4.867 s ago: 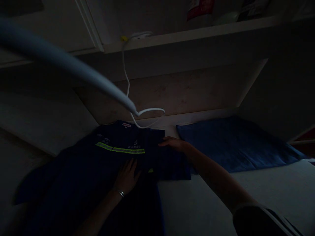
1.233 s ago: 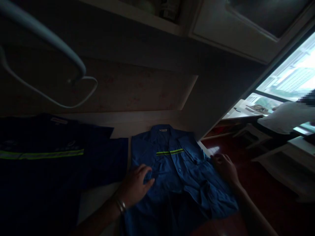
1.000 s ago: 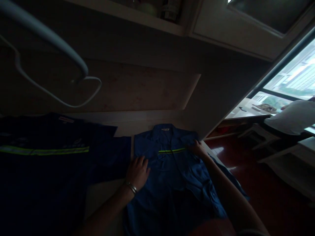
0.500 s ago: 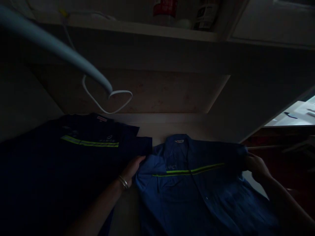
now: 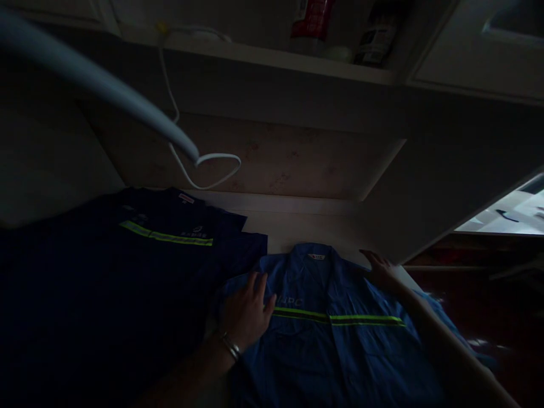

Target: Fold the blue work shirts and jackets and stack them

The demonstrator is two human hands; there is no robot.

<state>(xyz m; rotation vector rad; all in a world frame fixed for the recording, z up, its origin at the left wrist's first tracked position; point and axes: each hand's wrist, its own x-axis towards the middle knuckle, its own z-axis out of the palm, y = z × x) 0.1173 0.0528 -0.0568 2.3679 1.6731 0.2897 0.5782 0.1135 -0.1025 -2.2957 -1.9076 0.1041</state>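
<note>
A blue work jacket (image 5: pixel 306 351) with a yellow-green stripe across the chest lies spread out, collar away from me. My left hand (image 5: pixel 249 309), a bangle at its wrist, rests at the jacket's left shoulder with the fingers apart. By the opposite shoulder is my right hand (image 5: pixel 380 269), its fingers stretched out and holding nothing. Dim light hides whether it touches the cloth. To the left lies a darker navy work shirt (image 5: pixel 170 272) with a similar stripe; its sleeve reaches close to the jacket.
A pale tube with a white cord loop (image 5: pixel 219 170) hangs at upper left. Above runs a shelf (image 5: pixel 263 59) with a red-labelled bottle (image 5: pixel 312 20) and a dark jar (image 5: pixel 376 37). A side panel (image 5: pixel 408 181) stands at right.
Both hands have let go of the jacket's shoulders and opened. My right hand has moved inward and up, my left slightly right. The jacket now lies flatter, its stripe straighter.
</note>
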